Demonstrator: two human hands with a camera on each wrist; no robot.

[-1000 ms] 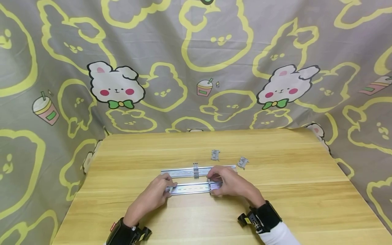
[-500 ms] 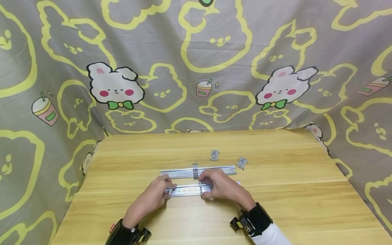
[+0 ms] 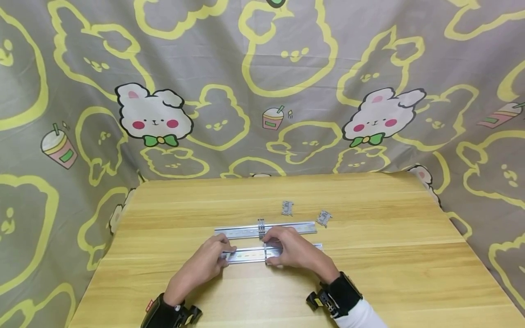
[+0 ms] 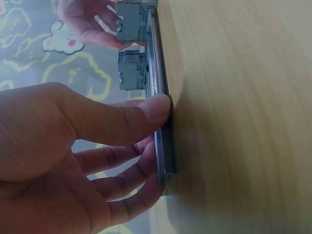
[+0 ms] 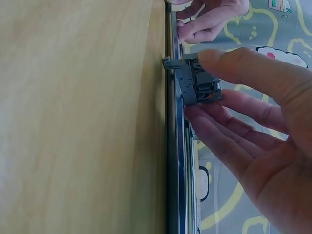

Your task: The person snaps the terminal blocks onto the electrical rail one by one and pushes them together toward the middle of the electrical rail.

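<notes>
A silver slotted DIN rail lies across the table in front of me. My left hand grips its left end; in the left wrist view the thumb presses one long edge of the rail and other fingers curl behind it. Near the rail's middle, my right hand pinches a grey terminal block between thumb and fingers. The block sits across the rail, its foot at the edge. Behind, a second DIN rail carries a small group of terminal blocks, close to my right fingertips.
Two loose grey terminal blocks lie farther back on the wooden table, one terminal block behind the far rail and the other terminal block by its right end. A patterned curtain hangs behind the table.
My right hand has moved left along the near rail with the terminal block, uncovering the rail's right end. The left hand has kept its grip at the left end.
</notes>
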